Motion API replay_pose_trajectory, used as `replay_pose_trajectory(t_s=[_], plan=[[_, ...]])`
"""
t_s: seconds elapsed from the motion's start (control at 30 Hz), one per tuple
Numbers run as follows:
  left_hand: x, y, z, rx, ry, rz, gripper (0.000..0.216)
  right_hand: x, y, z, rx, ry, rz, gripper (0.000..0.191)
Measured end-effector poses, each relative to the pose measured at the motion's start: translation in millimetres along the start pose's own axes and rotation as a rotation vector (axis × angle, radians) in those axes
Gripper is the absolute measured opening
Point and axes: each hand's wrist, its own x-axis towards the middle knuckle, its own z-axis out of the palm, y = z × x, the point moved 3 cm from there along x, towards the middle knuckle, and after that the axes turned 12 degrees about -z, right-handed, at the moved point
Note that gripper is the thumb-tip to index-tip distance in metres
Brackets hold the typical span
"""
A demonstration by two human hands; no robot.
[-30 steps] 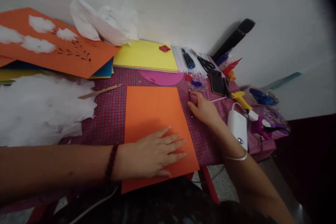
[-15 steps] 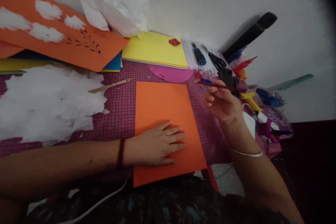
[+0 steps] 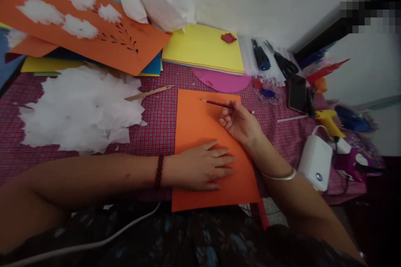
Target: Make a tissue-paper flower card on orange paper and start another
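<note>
My left hand [image 3: 203, 167] lies flat with fingers spread on a sheet of orange paper [image 3: 200, 125], over its lower half. My right hand [image 3: 239, 123] pinches a dark red pencil [image 3: 219, 103]. The pencil points left above the upper part of the sheet, and whether its tip touches the paper I cannot tell. The visible part of the sheet looks plain. To its left lies a wooden stick [image 3: 150, 92], beside a pile of white petal-like cutouts [image 3: 84, 110].
A decorated orange sheet [image 3: 125, 60] rests on coloured papers at the back left. Behind are yellow paper [image 3: 200, 50] and a pink disc [image 3: 219, 81]. Scissors [image 3: 285, 64], a cutter [image 3: 260, 56], a phone [image 3: 297, 94], a yellow glue gun [image 3: 327, 121] and a white device [image 3: 316, 158] stand right.
My right hand has moved left with the pencil, from beside the sheet to over its upper part. My left hand stays flat on the paper. The view has shifted somewhat.
</note>
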Motion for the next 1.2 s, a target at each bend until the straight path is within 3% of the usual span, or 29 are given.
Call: replay_pose_trajectory(t_s=[0.23,0.37,0.63,0.87,1.2], plan=[[-2.6,-5.8,-2.0,0.049,0.055,-0.168,0.054,-11.4,-8.3,3.1,-0.099,0.046,-0.071,0.030],[-3.2,-12.1,-1.8,0.036,0.063,-0.254,0.059,-18.2,-6.0,5.0,-0.153,-0.050,-0.201,0.031],[-3.9,-13.0,0.6,0.009,0.129,-0.255,0.058,-24.3,1.4,7.5,-0.430,-0.007,-0.236,0.010],[-2.7,-13.0,-4.6,0.003,0.092,-0.268,0.057,-22.0,-2.1,13.9,-0.529,-0.070,-0.270,0.014],[-1.1,-13.3,-5.3,-0.003,0.059,-0.262,0.058,-22.8,-3.8,12.3,-0.535,-0.037,-0.259,0.014]])
